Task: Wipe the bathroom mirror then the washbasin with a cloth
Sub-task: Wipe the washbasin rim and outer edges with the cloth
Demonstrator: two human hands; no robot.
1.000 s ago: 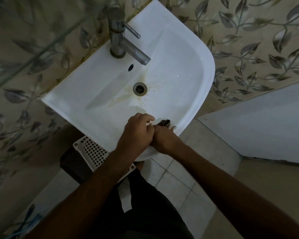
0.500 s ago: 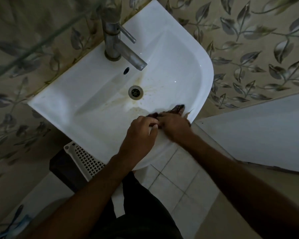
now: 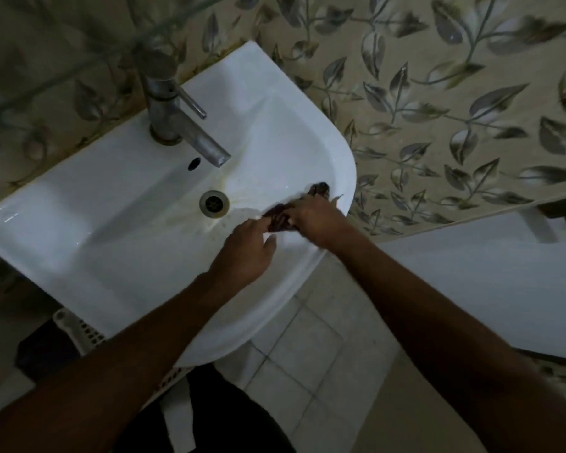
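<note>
softly crumpled cloth (image 3: pixel 280 217) on glossy washbasin (image 3: pixel 111 230)

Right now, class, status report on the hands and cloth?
Right hand holds dark crumpled cloth on white washbasin rim. Left hand touches it. Nothing obstructing.

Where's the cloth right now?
In the head view, the dark cloth lies on the washbasin's right inner slope, right of the drain, under the right hand, with the left hand touching it.

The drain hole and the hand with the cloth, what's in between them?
In the head view, only bare white basin, faintly yellow-stained, lies between the drain and the right hand pressing the dark cloth.
</note>
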